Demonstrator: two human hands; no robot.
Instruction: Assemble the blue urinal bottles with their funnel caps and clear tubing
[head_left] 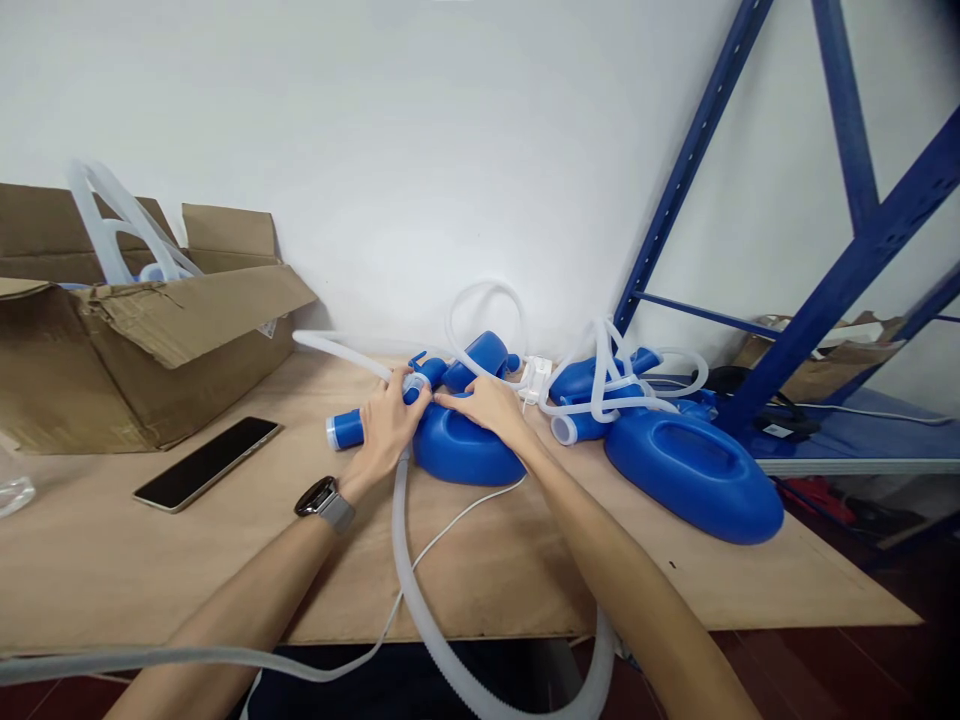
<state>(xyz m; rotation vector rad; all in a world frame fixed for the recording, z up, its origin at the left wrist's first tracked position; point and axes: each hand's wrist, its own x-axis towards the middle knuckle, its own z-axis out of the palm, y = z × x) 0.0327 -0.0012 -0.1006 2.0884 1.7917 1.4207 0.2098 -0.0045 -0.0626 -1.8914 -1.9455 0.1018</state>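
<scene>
A blue plastic urinal bottle [469, 455] lies on the wooden table in front of me. My left hand [391, 415], with a watch on its wrist, is closed around the blue fitting [417, 384] at the bottle's left end. My right hand [487, 405] grips the bottle from above, its thumb reaching towards the left hand; the other fingers are partly hidden. A translucent corrugated hose [405, 540] hangs from below my left hand over the table's front edge. Beside that hand lies a blue cylindrical piece [346, 430] with a whitish rim.
More blue bottles [694, 475] with tangled clear hoses lie at the right. An open cardboard box [202, 350] stands left, near a phone [208, 465]. A white cable [442, 535] crosses the table [525, 590]. Blue metal shelving [817, 310] rises at the right; a white adapter [535, 380] sits behind.
</scene>
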